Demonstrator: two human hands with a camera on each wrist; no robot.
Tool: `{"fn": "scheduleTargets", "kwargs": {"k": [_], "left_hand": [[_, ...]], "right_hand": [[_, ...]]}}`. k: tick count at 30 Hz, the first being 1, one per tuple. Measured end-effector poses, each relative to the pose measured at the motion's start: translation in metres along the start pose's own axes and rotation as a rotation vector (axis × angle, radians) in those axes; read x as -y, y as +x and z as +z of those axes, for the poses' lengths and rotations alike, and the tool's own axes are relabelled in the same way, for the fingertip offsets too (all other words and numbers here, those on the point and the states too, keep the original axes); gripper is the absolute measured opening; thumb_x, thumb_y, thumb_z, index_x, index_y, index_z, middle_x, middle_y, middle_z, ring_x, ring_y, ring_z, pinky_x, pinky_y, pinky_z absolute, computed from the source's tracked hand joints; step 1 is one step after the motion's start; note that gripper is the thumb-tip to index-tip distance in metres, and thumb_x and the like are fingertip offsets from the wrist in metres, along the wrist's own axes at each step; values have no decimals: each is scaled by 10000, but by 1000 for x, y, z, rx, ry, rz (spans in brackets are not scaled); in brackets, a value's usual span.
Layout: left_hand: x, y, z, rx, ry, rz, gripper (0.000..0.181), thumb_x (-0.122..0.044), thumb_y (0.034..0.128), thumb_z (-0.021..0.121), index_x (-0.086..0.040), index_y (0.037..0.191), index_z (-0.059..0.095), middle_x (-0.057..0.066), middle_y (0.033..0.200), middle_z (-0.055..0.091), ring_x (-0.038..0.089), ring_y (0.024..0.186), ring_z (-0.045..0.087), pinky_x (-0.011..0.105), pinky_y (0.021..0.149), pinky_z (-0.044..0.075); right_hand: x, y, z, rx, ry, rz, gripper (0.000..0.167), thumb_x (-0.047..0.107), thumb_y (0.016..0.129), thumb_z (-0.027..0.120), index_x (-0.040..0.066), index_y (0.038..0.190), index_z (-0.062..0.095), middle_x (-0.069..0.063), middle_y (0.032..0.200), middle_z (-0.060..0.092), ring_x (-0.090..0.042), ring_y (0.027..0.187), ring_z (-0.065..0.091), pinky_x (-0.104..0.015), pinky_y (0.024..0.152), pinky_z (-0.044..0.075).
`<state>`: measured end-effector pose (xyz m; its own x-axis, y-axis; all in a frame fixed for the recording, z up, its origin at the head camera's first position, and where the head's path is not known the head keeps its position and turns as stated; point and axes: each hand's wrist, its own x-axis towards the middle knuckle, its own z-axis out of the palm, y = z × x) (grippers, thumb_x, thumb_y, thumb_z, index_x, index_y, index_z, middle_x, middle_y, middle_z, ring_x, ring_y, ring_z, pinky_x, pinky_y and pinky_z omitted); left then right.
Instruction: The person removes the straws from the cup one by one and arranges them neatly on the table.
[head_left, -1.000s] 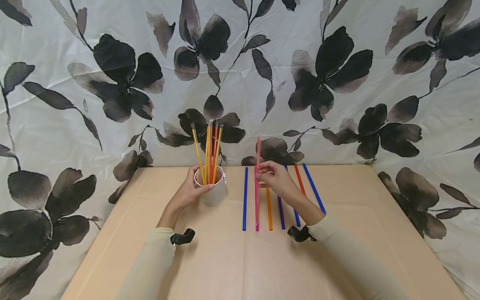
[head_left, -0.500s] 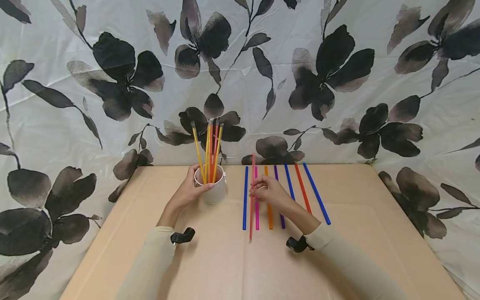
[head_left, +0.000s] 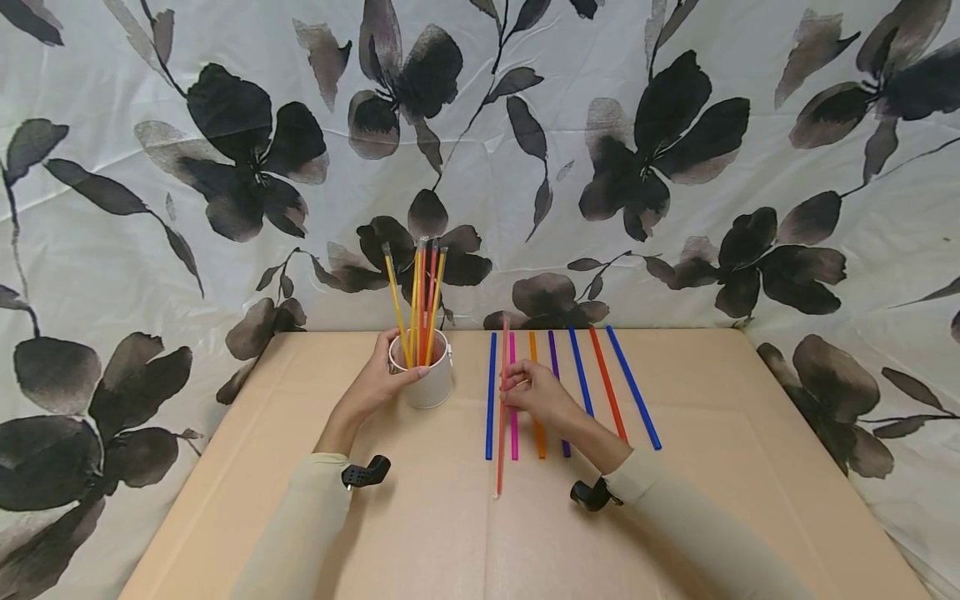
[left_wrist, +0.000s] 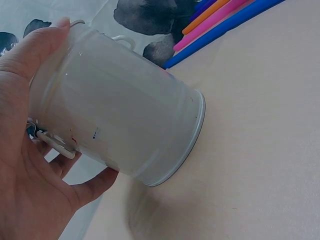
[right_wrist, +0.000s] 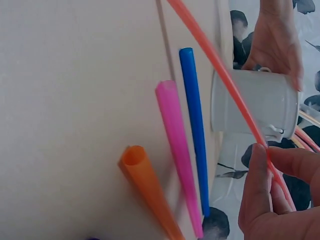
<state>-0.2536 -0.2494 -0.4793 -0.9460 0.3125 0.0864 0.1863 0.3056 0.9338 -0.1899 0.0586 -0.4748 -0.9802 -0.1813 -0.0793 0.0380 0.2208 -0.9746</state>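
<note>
A person's left hand [head_left: 375, 379] grips a white bucket [head_left: 430, 387] near its rim at the far part of the bench [head_left: 420, 542], while the right hand [head_left: 542, 392] pinches a thin coral straw [head_left: 502, 442] between thumb and fingers, as relayed to me over three cameras. My head view takes in the full line-up: a blue tube [head_left: 491, 400], a pink tube [head_left: 513, 429], an orange tube [head_left: 538, 437], a purple tube [head_left: 554, 346], a second blue tube [head_left: 579, 367], a red tube [head_left: 606, 375] and a third blue tube [head_left: 633, 387], laid side by side, with the coral straw over the gap between the first two. It also shows me yellow and reddish thin straws [head_left: 415, 312] standing in the bucket before a floral cloth [head_left: 480, 150]. From the left wrist I see what the head camera cannot: red and blue specks on the bucket's wall and the curve of its base rim. The right wrist alone gives me the orange tube's hollow round end and a close look at the pinch; there the coral straw crosses in front of the bucket, though the head view shows them apart.
</note>
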Motion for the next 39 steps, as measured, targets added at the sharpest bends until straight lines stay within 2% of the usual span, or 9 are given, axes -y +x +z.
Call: {"fn": "scheduleTargets", "kwargs": {"k": [5, 9, 18, 21, 27, 33, 36, 39], "left_hand": [[2, 3, 3, -8, 0, -4, 961, -309, 885, 799, -156, 1568, 141, 170, 1620, 252, 355, 1527, 225, 617, 1226, 144], [2, 5, 5, -18, -14, -5, 951, -280, 887, 798, -167, 1570, 145, 177, 1618, 260, 356, 1522, 236, 601, 1232, 143], [2, 6, 5, -24, -5, 6, 952, -293, 879, 808, -171, 1565, 158, 158, 1610, 288, 349, 1513, 267, 603, 1226, 174], [3, 6, 5, -25, 8, 12, 963, -313, 876, 809, -162, 1566, 154, 162, 1607, 293, 355, 1512, 268, 615, 1220, 181], [3, 4, 3, -19, 4, 17, 952, -325, 878, 806, -176, 1560, 159, 165, 1601, 297, 359, 1511, 267, 618, 1218, 180], [1, 2, 0, 0, -6, 12, 947, -290, 888, 797, -160, 1566, 149, 166, 1605, 290, 356, 1515, 257, 613, 1223, 168], [-1, 2, 0, 6, -19, -3, 949, -262, 893, 792, -147, 1573, 140, 180, 1610, 275, 363, 1517, 246, 604, 1229, 152], [-9, -1, -1, 17, -18, -21, 946, -236, 897, 786, -127, 1574, 134, 213, 1618, 246, 388, 1521, 223, 607, 1231, 139]], "right_hand": [[-8, 5, -2, -30, -2, -43, 491, -5, 926, 702, 55, 1355, 471, -157, 1167, 642, -220, 950, 696, -355, 820, 615], [-13, 10, -5, -19, -7, -108, 597, -28, 933, 682, 94, 1446, 401, -184, 1225, 619, -263, 987, 699, -362, 805, 618], [-14, 11, -6, -9, -34, -153, 655, -46, 936, 667, 222, 1498, 463, -191, 1204, 593, -320, 954, 691, -357, 761, 623], [-15, 10, -4, -1, -41, -149, 634, -47, 930, 671, 202, 1484, 489, -202, 1217, 600, -324, 959, 682, -352, 766, 621], [-14, 5, 1, -13, -92, -121, 553, -53, 908, 694, 88, 1418, 531, -186, 1191, 602, -268, 936, 663, -325, 781, 617], [-12, 0, 7, -29, -187, -70, 545, -29, 876, 745, 87, 1377, 564, -107, 1120, 612, -197, 887, 629, -298, 746, 611], [-13, 3, 8, -8, -241, -64, 558, -13, 859, 775, 72, 1371, 569, -90, 1085, 612, -189, 881, 627, -284, 731, 602], [-14, 5, 8, 20, -304, -63, 571, 20, 840, 809, 63, 1358, 575, -82, 1058, 609, -183, 874, 630, -262, 721, 594]]}}
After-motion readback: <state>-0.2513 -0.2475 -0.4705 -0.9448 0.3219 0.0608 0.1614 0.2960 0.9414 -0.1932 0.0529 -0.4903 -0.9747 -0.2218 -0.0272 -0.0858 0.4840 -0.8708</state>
